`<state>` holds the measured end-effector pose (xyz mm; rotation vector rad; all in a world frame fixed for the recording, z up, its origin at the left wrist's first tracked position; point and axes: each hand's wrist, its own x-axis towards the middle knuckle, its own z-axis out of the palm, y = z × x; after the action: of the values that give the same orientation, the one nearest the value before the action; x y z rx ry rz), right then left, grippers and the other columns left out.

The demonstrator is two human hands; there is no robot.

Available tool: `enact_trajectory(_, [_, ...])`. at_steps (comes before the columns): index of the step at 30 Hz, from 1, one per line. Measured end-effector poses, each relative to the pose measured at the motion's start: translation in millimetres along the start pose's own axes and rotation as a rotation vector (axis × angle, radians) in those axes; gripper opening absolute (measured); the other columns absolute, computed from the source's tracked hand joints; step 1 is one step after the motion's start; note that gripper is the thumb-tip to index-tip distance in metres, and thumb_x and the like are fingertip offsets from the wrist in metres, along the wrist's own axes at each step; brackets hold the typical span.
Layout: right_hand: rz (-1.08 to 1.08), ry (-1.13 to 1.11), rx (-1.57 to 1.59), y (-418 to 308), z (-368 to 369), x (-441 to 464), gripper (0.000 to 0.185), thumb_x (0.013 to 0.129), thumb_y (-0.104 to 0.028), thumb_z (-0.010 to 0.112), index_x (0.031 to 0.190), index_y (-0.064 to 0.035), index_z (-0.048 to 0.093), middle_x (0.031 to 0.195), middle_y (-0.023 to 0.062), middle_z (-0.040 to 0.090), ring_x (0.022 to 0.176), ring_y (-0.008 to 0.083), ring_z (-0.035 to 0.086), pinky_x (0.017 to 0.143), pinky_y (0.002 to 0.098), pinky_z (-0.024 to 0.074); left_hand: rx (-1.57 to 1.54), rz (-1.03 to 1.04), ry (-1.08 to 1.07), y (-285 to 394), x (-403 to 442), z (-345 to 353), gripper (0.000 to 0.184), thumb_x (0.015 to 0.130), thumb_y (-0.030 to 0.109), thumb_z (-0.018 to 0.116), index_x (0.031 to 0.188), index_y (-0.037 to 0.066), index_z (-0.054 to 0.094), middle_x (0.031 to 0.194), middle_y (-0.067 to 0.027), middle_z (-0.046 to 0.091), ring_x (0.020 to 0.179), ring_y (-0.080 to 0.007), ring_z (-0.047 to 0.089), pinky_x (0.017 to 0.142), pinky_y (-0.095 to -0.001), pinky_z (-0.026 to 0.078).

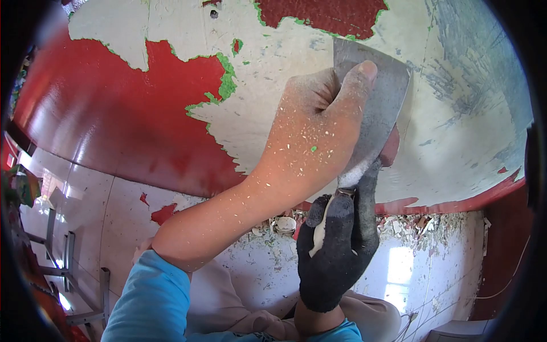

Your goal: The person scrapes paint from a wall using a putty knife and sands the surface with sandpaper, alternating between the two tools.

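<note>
A wide metal scraper point(379, 102) lies with its blade against a curved wall surface point(456, 142), its broad edge towards the top. Bare and dusted with pale chips, my left hand point(319, 128) grips the blade; the thumb lies along its face and the other fingers are hidden. Below it, my right hand point(339, 245) wears a black glove with worn fingers and is closed around the scraper's handle, which is mostly covered. Red paint point(131, 108) peels in ragged, green-edged patches beside bare cream and grey areas. Another red patch point(325, 17) sits just above the blade.
Paint flakes and debris point(421, 228) lie along the wall's foot on the pale tiled floor point(245, 273). A metal frame point(68, 268) stands at the left. A thin cable point(507, 282) runs at the right, near a dark red panel point(504, 245). My bent legs are below.
</note>
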<state>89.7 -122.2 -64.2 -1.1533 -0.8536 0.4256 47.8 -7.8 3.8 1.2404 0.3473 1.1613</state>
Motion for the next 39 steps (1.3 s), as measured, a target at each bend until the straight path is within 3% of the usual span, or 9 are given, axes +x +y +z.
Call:
enact_trajectory(10, [0.042,-0.009,0.035,1.8,8.8,8.3,0.042,0.088,-0.004,0.049,0.129,0.0082,0.043,0.123,0.0228,0.052,0.068,0.0122,0.055,0.056,0.0245,0.0456,0.286,-0.023,0.082,10.3,1.8,-1.7,0.036,0.091,0.036,0.058,0.092,0.001,0.065,0.081,0.0028,0.06,0.074,-0.0027,0.05,0.068,-0.0196,0.042])
enact_trajectory(13, [0.045,0.007,0.03,-1.7,16.3,7.5,0.042,0.088,-0.004,0.049,0.128,0.0086,0.044,0.126,0.024,0.052,0.069,0.0125,0.056,0.057,0.0247,0.046,0.064,0.056,0.071,-5.2,3.0,2.4,0.039,0.091,0.037,0.058,0.088,0.0,0.065,0.079,0.0027,0.059,0.072,-0.0032,0.049,0.066,-0.0197,0.042])
enact_trajectory(15, [0.006,0.001,0.023,-0.7,15.7,8.7,0.051,0.09,0.001,0.046,0.138,0.0046,0.032,0.067,0.0015,0.055,0.054,0.0046,0.047,0.047,0.0193,0.0382,0.071,0.024,0.087,-0.2,-2.8,8.6,0.04,0.091,0.038,0.058,0.086,-0.001,0.065,0.078,0.0025,0.059,0.071,-0.0034,0.049,0.065,-0.02,0.042])
enact_trajectory(20, [0.022,0.017,-0.008,-5.6,15.0,4.6,0.051,0.09,0.001,0.046,0.138,0.0038,0.032,0.07,0.0011,0.054,0.055,0.0043,0.046,0.047,0.0192,0.0394,0.173,0.029,0.117,1.9,-5.5,16.3,0.044,0.096,0.027,0.045,0.066,-0.003,0.058,0.054,-0.0085,0.06,0.048,-0.0102,0.052,0.05,-0.027,0.043])
enact_trajectory(22, [0.01,0.014,-0.001,-8.0,16.6,7.5,0.05,0.09,0.0,0.047,0.138,0.0032,0.034,0.07,0.0011,0.055,0.055,0.0042,0.046,0.048,0.0193,0.0396,0.189,-0.011,0.07,2.2,-2.4,11.8,0.043,0.091,0.04,0.057,0.082,-0.001,0.063,0.071,0.0027,0.055,0.068,-0.0034,0.045,0.059,-0.0205,0.039])
enact_trajectory(29, [-0.022,-0.004,0.052,-20.8,23.4,26.1,0.048,0.09,-0.003,0.051,0.136,0.0008,0.039,0.071,0.001,0.056,0.055,0.0042,0.046,0.048,0.0199,0.0403,0.286,-0.083,0.017,18.5,1.7,8.0,0.043,0.09,0.04,0.057,0.081,-0.002,0.063,0.071,0.002,0.055,0.065,-0.0046,0.045,0.06,-0.022,0.04])
enact_trajectory(32, [-0.015,0.002,0.085,-25.2,21.4,28.7,0.047,0.09,-0.004,0.052,0.136,-0.0002,0.041,0.071,0.001,0.056,0.054,0.0041,0.046,0.048,0.0201,0.0406,-0.034,0.158,0.115,21.3,13.1,6.1,0.035,0.089,0.034,0.061,0.087,-0.001,0.064,0.077,-0.0014,0.062,0.069,-0.0081,0.058,0.067,-0.0221,0.045])
enact_trajectory(35, [-0.042,0.019,0.114,-29.1,16.6,32.1,0.047,0.09,-0.005,0.053,0.135,-0.0008,0.042,0.071,0.001,0.057,0.054,0.0041,0.046,0.049,0.0203,0.0408,0.058,0.184,0.205,20.7,12.2,5.5,0.033,0.088,0.032,0.061,0.092,-0.001,0.064,0.081,-0.0025,0.065,0.074,-0.0092,0.061,0.07,-0.0217,0.047])
enact_trajectory(39, [0.024,-0.077,0.146,2.7,5.4,28.3,0.048,0.089,-0.003,0.051,0.136,0.0012,0.04,0.07,-0.0001,0.054,0.055,0.0038,0.045,0.049,0.0197,0.0398,-0.03,-0.021,0.131,3.6,-2.9,9.1,0.036,0.091,0.034,0.059,0.097,-0.001,0.063,0.083,-0.0022,0.064,0.073,-0.0057,0.058,0.07,-0.0205,0.046])
